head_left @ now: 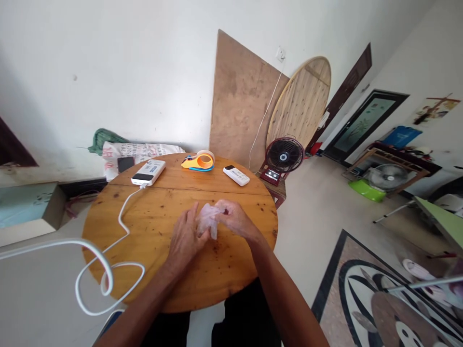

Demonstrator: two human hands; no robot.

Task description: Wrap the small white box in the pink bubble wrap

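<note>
Both my hands meet over the middle of a round wooden table (152, 221). Between them is a small crumpled piece of thin whitish plastic (207, 219). My left hand (185, 238) grips its lower left side with fingers curled around it. My right hand (235, 218) pinches its upper right part. The plastic is held just above the tabletop.
At the table's far side lie a white power bank (148, 172) with a white cable (108, 270) looping off the left edge, an orange tape dispenser (198, 160) and a white remote (236, 175). A small fan (284, 156) and leaning wooden boards (242, 101) stand behind.
</note>
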